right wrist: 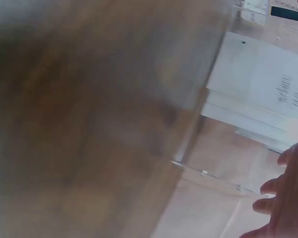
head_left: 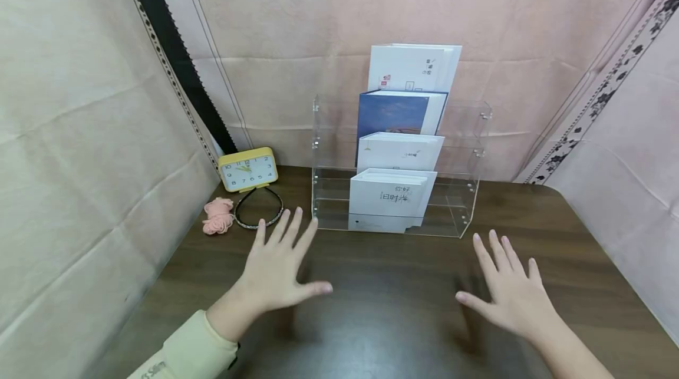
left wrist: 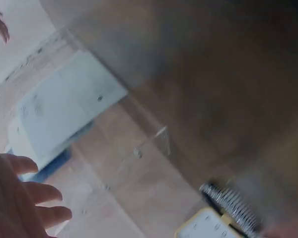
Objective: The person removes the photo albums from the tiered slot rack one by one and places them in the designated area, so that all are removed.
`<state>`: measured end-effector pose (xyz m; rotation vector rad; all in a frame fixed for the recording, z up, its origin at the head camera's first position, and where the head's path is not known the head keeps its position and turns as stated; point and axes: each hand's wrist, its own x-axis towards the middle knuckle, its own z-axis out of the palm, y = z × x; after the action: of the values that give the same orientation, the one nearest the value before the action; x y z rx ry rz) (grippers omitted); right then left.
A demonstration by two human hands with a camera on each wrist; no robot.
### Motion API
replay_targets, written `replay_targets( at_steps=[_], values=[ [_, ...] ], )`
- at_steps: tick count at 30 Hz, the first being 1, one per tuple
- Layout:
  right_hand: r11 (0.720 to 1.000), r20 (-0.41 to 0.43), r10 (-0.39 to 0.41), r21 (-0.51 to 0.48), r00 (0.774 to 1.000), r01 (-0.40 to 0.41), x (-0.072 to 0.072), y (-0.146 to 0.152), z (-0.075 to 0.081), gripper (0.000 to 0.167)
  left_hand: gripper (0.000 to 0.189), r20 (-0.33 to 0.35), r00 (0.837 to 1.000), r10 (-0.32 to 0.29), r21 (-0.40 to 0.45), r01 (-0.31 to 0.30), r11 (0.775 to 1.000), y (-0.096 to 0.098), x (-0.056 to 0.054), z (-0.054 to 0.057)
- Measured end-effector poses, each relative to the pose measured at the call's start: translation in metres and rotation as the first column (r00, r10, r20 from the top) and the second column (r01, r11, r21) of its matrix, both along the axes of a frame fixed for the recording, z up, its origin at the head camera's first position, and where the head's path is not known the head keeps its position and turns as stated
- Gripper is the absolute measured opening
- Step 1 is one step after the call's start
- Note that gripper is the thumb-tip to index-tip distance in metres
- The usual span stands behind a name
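Observation:
My left hand [head_left: 276, 270] hovers over the left part of the table, fingers spread and holding nothing. Its fingertips come close to a dark, glittery headband [head_left: 237, 214] in the head view. On the right side, my right hand [head_left: 517, 293] is spread in the same way, with nothing in it. Between and beyond the hands stands a clear acrylic tiered rack [head_left: 329, 202]. Its tiers hold a white book [head_left: 387, 196] in front, another white book [head_left: 398, 153], a blue-covered book [head_left: 392, 112], and a tall white book [head_left: 403, 66] at the back.
A yellow alarm clock [head_left: 247, 170] stands at the back left, just behind the headband. Beside them lies a pink yarn skein [head_left: 218, 216]. Pale cloth curtains [head_left: 254, 13] surround the brown wooden table [head_left: 382, 284] at the back and both sides.

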<state>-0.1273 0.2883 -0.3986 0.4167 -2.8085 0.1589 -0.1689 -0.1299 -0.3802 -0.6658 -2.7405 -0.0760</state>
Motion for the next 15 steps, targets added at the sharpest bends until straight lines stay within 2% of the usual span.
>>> replay_targets(
  at_steps=[2, 3, 4, 5, 6, 7, 9, 10, 11, 12, 13, 14, 15],
  values=[
    [0.995, 0.007, 0.022, -0.100, 1.000, -0.022, -0.010, 0.000, 0.013, 0.100, 0.098, 0.012, 1.000, 0.017, 0.148, -0.018, 0.989, -0.004, -0.012, 0.016],
    [0.985, 0.005, 0.034, -0.172, 0.999, -0.032, -0.015, 0.001, 0.021, 0.096, 0.092, 0.023, 0.999, 0.023, 0.247, -0.028, 0.968, -0.005, -0.019, 0.026],
    [0.968, -0.005, 0.038, -0.248, 0.999, -0.038, -0.022, 0.002, 0.029, 0.090, 0.084, 0.033, 0.999, 0.027, 0.363, -0.038, 0.931, -0.007, -0.028, 0.036],
    [0.944, -0.018, 0.037, -0.327, 0.999, -0.041, -0.029, 0.002, 0.037, 0.082, 0.076, 0.038, 0.999, 0.022, 0.488, -0.038, 0.872, -0.008, -0.038, 0.046],
    [0.911, -0.031, 0.040, -0.410, 0.999, -0.049, -0.036, 0.003, 0.044, 0.074, 0.069, 0.044, 0.999, 0.012, 0.603, -0.036, 0.797, -0.009, -0.049, 0.055],
    [0.864, -0.041, 0.038, -0.501, 0.998, -0.053, -0.043, 0.003, 0.051, 0.065, 0.063, 0.061, 0.998, 0.006, 0.699, -0.046, 0.713, -0.010, -0.060, 0.062],
    [0.755, -0.068, 0.017, -0.653, 0.998, -0.057, -0.058, 0.001, 0.061, 0.049, 0.054, 0.096, 0.995, -0.018, 0.833, -0.070, 0.548, -0.009, -0.083, 0.070],
    [0.694, -0.081, 0.010, -0.717, 0.997, -0.065, -0.065, -0.001, 0.064, 0.042, 0.051, 0.119, 0.993, -0.024, 0.875, -0.093, 0.476, -0.008, -0.094, 0.071],
    [0.630, -0.089, 0.011, -0.773, 0.996, -0.076, -0.072, -0.003, 0.066, 0.037, 0.050, 0.152, 0.988, -0.028, 0.900, -0.126, 0.417, -0.006, -0.104, 0.069],
    [0.570, -0.093, 0.014, -0.817, 0.996, -0.084, -0.079, -0.006, 0.067, 0.032, 0.050, 0.194, 0.980, -0.033, 0.912, -0.169, 0.373, -0.003, -0.114, 0.065],
    [0.525, -0.089, 0.011, -0.847, 0.996, -0.082, -0.084, -0.010, 0.066, 0.030, 0.051, 0.235, 0.971, -0.035, 0.916, -0.209, 0.343, 0.000, -0.121, 0.060],
    [0.495, -0.082, 0.014, -0.865, 0.997, -0.078, -0.090, -0.013, 0.063, 0.029, 0.052, 0.270, 0.962, -0.038, 0.916, -0.245, 0.319, 0.003, -0.128, 0.053],
    [0.473, -0.069, 0.018, -0.879, 0.997, -0.069, -0.096, -0.017, 0.058, 0.030, 0.053, 0.305, 0.951, -0.042, 0.911, -0.279, 0.305, 0.007, -0.134, 0.045]
  ],
)
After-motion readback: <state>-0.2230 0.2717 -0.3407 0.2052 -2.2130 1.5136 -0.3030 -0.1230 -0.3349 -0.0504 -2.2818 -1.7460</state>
